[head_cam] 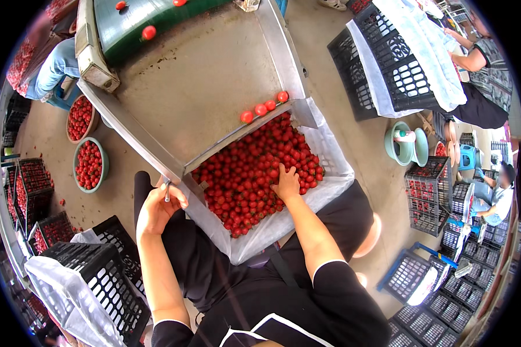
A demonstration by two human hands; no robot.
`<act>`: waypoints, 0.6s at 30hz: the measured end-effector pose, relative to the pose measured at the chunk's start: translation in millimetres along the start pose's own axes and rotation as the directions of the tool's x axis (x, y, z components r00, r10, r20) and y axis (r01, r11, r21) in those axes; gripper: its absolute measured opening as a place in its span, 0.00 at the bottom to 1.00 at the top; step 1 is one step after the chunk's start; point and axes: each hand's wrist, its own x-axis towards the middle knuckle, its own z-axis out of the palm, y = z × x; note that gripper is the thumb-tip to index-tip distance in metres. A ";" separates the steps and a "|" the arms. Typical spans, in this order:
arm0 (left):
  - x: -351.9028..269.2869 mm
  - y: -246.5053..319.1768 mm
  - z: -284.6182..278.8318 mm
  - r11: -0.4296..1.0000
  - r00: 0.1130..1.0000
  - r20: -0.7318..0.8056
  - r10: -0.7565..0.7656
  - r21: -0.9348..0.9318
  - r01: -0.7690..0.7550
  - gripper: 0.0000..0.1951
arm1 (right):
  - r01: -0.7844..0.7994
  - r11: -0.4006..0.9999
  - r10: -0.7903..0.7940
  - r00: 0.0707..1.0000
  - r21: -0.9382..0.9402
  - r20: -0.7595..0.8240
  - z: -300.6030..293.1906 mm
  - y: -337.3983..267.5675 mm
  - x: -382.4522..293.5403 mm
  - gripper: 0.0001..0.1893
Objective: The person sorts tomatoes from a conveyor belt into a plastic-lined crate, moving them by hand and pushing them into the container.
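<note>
A crate lined with white sheet (260, 249) stands between my knees, heaped with red cherry tomatoes (239, 186). My right hand (288, 182) rests on the heap's right part, fingers spread, with no tomato plainly held. At the chute's lower left corner, my left hand (160, 210) has its thumb and fingers around a small bent metal handle (168, 192). The metal chute (199, 82) slopes down to the crate. Along its lower lip lie several tomatoes (260, 109). A loose tomato (149, 32) is at the end of the green conveyor belt (156, 17).
Tubs of tomatoes (91, 165) stand on the floor at left. A black crate with white liner (108, 282) is at lower left; stacked lined crates (399, 69) stand upper right. Green basins (401, 143) and a blue trolley (410, 273) are at right. Other people (495, 199) sit nearby.
</note>
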 end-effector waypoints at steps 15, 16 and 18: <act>7.3 -3.7 1.9 1.000 1.000 -0.003 0.025 0.002 -0.025 0.22 | 0.343 0.846 -0.393 0.919 0.409 0.040 -14.8 -64.2 -3.8 0.36; 7.5 -3.2 3.0 1.000 1.000 -0.005 0.029 0.009 -0.029 0.22 | 0.443 0.743 -0.500 0.866 0.502 -0.024 -16.6 -75.3 -4.9 0.34; 7.5 -2.5 3.0 0.999 0.999 -0.009 0.034 0.020 -0.033 0.22 | 0.531 0.614 -0.593 0.799 0.584 -0.103 -16.7 -81.9 -3.3 0.32</act>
